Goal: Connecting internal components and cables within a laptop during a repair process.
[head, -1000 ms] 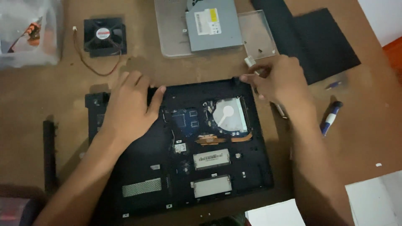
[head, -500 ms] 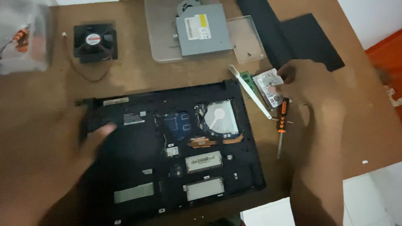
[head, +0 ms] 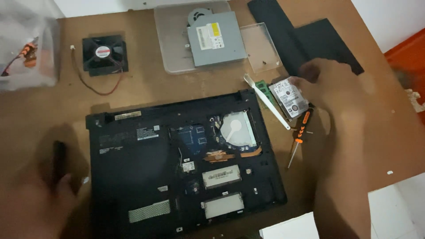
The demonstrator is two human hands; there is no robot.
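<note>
Resting on the brown wooden table (head: 146, 90), right of the opened laptop's top corner, the small silver hard drive (head: 288, 97) sits under the right hand (head: 330, 86). The fingers curl over its far edge, touching it, but motion blur means I cannot tell whether they actually grip it. Just beside the drive lie a white plastic strip (head: 267, 102), a green memory stick (head: 263, 90) and an orange-handled screwdriver (head: 300, 134). The black laptop base (head: 133, 172) lies open, matte plastic with copper heat pipes and a round fan showing. The left hand (head: 33, 203) is blurred at the lower left, next to a slim black bar (head: 59, 159); its fingers are unreadable. Further out: a flat grey metal optical drive (head: 216, 39) on a clear tray, a square black fan (head: 104, 54), and black flat panels (head: 310, 37). A white wall edges the table.
</note>
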